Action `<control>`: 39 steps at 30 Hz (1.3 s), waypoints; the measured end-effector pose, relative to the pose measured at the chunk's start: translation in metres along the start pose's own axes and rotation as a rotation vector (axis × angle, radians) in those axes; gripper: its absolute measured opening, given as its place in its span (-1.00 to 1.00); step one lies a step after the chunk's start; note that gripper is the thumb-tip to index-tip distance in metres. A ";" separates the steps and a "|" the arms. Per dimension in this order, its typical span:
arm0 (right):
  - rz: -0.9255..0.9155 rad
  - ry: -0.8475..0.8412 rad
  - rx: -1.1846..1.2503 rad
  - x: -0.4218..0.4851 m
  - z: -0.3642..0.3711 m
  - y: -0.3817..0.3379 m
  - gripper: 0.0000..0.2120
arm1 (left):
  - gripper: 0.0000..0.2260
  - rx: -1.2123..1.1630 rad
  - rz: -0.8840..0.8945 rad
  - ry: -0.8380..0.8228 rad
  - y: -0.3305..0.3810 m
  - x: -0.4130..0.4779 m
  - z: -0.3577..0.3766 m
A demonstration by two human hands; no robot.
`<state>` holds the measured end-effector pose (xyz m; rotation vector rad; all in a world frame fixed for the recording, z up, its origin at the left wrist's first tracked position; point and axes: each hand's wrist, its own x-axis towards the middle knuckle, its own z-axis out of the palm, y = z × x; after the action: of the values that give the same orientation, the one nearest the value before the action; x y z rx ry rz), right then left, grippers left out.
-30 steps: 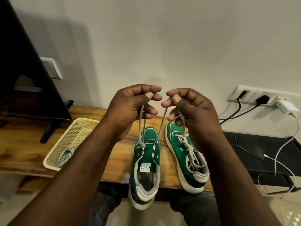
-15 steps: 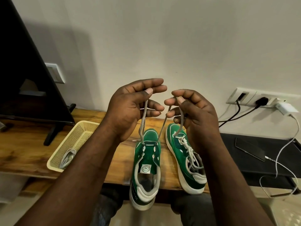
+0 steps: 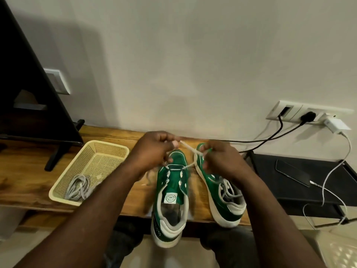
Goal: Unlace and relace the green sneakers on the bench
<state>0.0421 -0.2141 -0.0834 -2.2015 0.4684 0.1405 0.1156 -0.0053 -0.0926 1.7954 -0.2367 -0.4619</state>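
Fingers of our left hand (image 3: 152,151) and right hand (image 3: 220,160) are each pinching an end of the lace (image 3: 188,147), crossing it at 12 o'clock over the near-unlaced left sneaker (image 3: 172,192) on the bench (image 3: 29,171), w/ relacing just starting, so next we're prob. feeding the tips into the 2nd eyelets.

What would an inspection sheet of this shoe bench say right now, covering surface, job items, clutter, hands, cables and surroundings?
Surface: wooden bench, shoes on its near edge.
Job's things: left sneaker laced only at the toe; right sneaker laced; lace crossing between the hands.
Clutter: cream basket holding a coiled grey cord.
Hands: left hand and right hand, each with a grip on a lace end.
Cables: black cables; white charger cable.
Surroundings: wall sockets, phone.
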 end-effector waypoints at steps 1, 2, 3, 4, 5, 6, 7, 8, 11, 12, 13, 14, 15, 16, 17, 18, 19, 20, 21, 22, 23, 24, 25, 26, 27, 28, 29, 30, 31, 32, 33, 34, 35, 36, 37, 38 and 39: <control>0.063 -0.070 -0.266 0.006 0.005 0.013 -0.83 | -0.87 0.157 -0.043 -0.006 -0.014 0.006 0.004; 0.123 -0.144 -0.483 0.010 0.012 0.021 -0.84 | -0.82 0.323 -0.065 -0.024 -0.025 0.012 0.008; 0.152 -0.172 -0.625 0.012 0.020 0.026 -0.81 | -0.72 0.489 -0.063 -0.058 -0.034 0.018 0.012; 0.141 -0.151 -0.670 0.014 0.026 0.028 -0.76 | -0.61 0.644 -0.056 -0.092 -0.041 0.023 0.015; 0.100 -0.093 -0.657 0.017 0.031 0.026 -0.71 | -0.54 0.769 -0.056 -0.108 -0.046 0.028 0.017; 0.029 -0.026 -0.627 0.020 0.035 0.022 -0.67 | -0.51 0.851 -0.057 -0.110 -0.051 0.033 0.020; -0.060 0.031 -0.601 0.023 0.039 0.017 -0.66 | -0.51 0.895 -0.056 -0.114 -0.056 0.038 0.023; -0.143 0.063 -0.590 0.027 0.045 0.012 -0.66 | -0.51 0.903 -0.052 -0.129 -0.062 0.041 0.027; -0.193 -0.029 -0.594 0.041 0.063 0.009 -0.62 | -0.47 0.938 -0.023 -0.197 -0.076 0.043 0.037; -0.173 -0.075 -0.629 0.044 0.069 0.011 -0.61 | -0.48 0.967 -0.018 -0.206 -0.079 0.043 0.039; -0.162 -0.100 -0.667 0.047 0.074 0.013 -0.62 | -0.49 0.982 -0.023 -0.212 -0.082 0.043 0.040; -0.152 -0.094 -0.688 0.048 0.077 0.016 -0.65 | -0.49 0.988 -0.020 -0.217 -0.084 0.043 0.042; -0.140 -0.072 -0.695 0.050 0.077 0.019 -0.68 | -0.48 0.994 -0.016 -0.219 -0.085 0.043 0.044; -0.124 -0.050 -0.702 0.051 0.077 0.021 -0.68 | -0.46 0.999 -0.021 -0.219 -0.087 0.043 0.045; -0.098 -0.046 -0.713 0.051 0.077 0.024 -0.68 | -0.43 0.995 -0.040 -0.216 -0.087 0.043 0.045; -0.062 -0.059 -0.712 0.051 0.077 0.026 -0.68 | -0.40 0.988 -0.059 -0.216 -0.088 0.044 0.046; -0.019 -0.078 -0.694 0.052 0.077 0.028 -0.67 | -0.38 0.978 -0.073 -0.217 -0.089 0.044 0.046; 0.017 -0.093 -0.666 0.052 0.077 0.030 -0.67 | -0.36 0.973 -0.083 -0.222 -0.089 0.043 0.047; 0.052 -0.106 -0.640 0.053 0.076 0.031 -0.67 | -0.34 0.975 -0.088 -0.229 -0.089 0.043 0.049; 0.078 -0.123 -0.629 0.055 0.074 0.031 -0.69 | -0.33 0.983 -0.089 -0.232 -0.089 0.042 0.050; 0.097 -0.145 -0.630 0.055 0.073 0.030 -0.71 | -0.33 0.992 -0.087 -0.232 -0.089 0.043 0.051; 0.109 -0.158 -0.639 0.055 0.072 0.029 -0.72 | -0.33 1.000 -0.086 -0.231 -0.090 0.042 0.052; 0.119 -0.167 -0.651 0.054 0.071 0.027 -0.72 | -0.34 1.008 -0.086 -0.229 -0.091 0.043 0.053; 0.119 -0.168 -0.660 0.053 0.071 0.026 -0.72 | -0.33 1.015 -0.087 -0.228 -0.092 0.043 0.054; 0.123 -0.171 -0.667 0.051 0.071 0.025 -0.73 | -0.33 1.018 -0.091 -0.229 -0.094 0.044 0.054; 0.122 -0.175 -0.675 0.049 0.073 0.025 -0.74 | -0.32 1.019 -0.095 -0.231 -0.094 0.044 0.055; 0.132 -0.189 -0.691 0.046 0.075 0.024 -0.73 | -0.30 1.022 -0.096 -0.236 -0.094 0.044 0.056; 0.133 -0.200 -0.703 0.043 0.077 0.023 -0.74 | -0.29 1.026 -0.094 -0.239 -0.094 0.044 0.056; 0.131 -0.209 -0.706 0.041 0.080 0.021 -0.76 | -0.29 1.032 -0.089 -0.241 -0.095 0.044 0.055; 0.117 -0.212 -0.713 0.040 0.081 0.021 -0.79 | -0.28 1.037 -0.085 -0.244 -0.095 0.044 0.055; 0.103 -0.207 -0.718 0.041 0.081 0.021 -0.80 | -0.28 1.039 -0.085 -0.251 -0.095 0.044 0.055; 0.088 -0.192 -0.716 0.042 0.080 0.023 -0.78 | -0.27 1.039 -0.089 -0.257 -0.096 0.045 0.056; 0.074 -0.178 -0.694 0.045 0.078 0.025 -0.73 | -0.27 1.040 -0.095 -0.260 -0.096 0.046 0.056; 0.038 -0.165 -0.665 0.046 0.075 0.026 -0.68 | -0.27 1.045 -0.101 -0.264 -0.097 0.047 0.057; 0.007 -0.174 -0.642 0.045 0.071 0.023 -0.65 | -0.28 1.049 -0.108 -0.269 -0.097 0.049 0.057; -0.058 -0.203 -0.644 0.047 0.068 0.022 -0.64 | -0.31 1.047 -0.117 -0.270 -0.097 0.050 0.057; -0.096 -0.248 -0.631 0.046 0.066 0.018 -0.66 | -0.34 1.041 -0.125 -0.269 -0.096 0.051 0.057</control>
<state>0.0816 -0.1858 -0.1499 -2.7632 0.1884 0.5665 0.1297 -0.0495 -0.2068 2.7683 -0.6375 -0.7500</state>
